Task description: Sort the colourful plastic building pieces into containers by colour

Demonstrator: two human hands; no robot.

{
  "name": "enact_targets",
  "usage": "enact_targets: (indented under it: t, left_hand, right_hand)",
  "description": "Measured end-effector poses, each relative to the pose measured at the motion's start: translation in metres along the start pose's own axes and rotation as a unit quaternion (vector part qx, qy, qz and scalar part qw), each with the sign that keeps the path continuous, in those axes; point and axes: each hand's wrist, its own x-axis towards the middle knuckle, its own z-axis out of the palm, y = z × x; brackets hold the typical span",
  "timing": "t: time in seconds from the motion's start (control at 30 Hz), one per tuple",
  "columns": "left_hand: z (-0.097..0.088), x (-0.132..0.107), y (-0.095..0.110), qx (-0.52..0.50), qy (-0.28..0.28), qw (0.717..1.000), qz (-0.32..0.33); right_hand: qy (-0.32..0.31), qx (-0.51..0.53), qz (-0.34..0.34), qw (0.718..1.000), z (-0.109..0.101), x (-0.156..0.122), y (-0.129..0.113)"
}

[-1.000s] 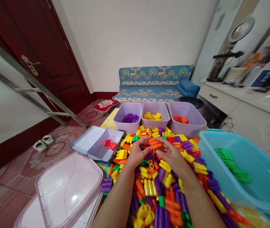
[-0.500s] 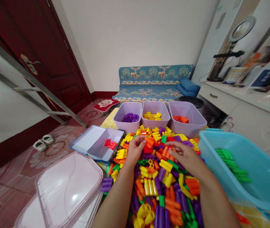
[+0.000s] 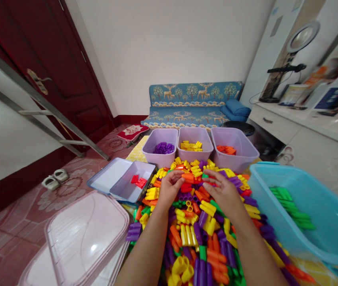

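My left hand [image 3: 170, 188] pinches an orange plastic tube block [image 3: 188, 177] between thumb and fingers, above the far part of a heaped pile. To its right, my right hand [image 3: 223, 193] reaches over the same pile with fingers apart, and I see nothing gripped in it. The pile mixes joined tube blocks in yellow, purple, orange, green and red, such as a yellow block [image 3: 188, 235] nearer to me. Some blocks lie hidden beneath both hands and forearms.
Beyond the pile stand lilac bins with purple blocks [image 3: 164, 148], yellow blocks [image 3: 191, 146] and orange blocks [image 3: 226, 150]. A blue tub [image 3: 329, 214] at right holds green blocks [image 3: 292, 208]. An open lidded box [image 3: 127, 194] at left holds red blocks [image 3: 139, 181]. Pale lids [image 3: 88, 230] lie nearer.
My right hand has shifted left, away from the orange blocks it was over, closer to my left hand. The orange block in my left hand has turned more level.
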Motion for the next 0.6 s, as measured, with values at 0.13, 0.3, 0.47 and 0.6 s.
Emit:
enact_targets:
  t: [0.13, 0.3, 0.47, 0.6]
  left_hand:
    - [0.0, -0.003, 0.001, 0.032, -0.042, 0.999, 0.001]
    - [-0.002, -0.004, 0.001, 0.131, -0.045, 0.989, 0.042]
    - [-0.004, -0.006, 0.002, 0.294, -0.056, 0.945, 0.13]
    - [-0.004, -0.007, 0.001, 0.394, -0.121, 0.902, 0.129]
  right_hand:
    - [-0.054, -0.079, -0.022, 0.995, 0.017, -0.004, 0.005]
    - [-0.049, -0.149, -0.02, 0.987, 0.015, -0.002, 0.009]
    - [-0.027, -0.108, 0.008, 0.994, -0.003, 0.0, 0.007]
    - [-0.133, -0.075, 0.048, 0.987, -0.019, -0.001, 0.004]
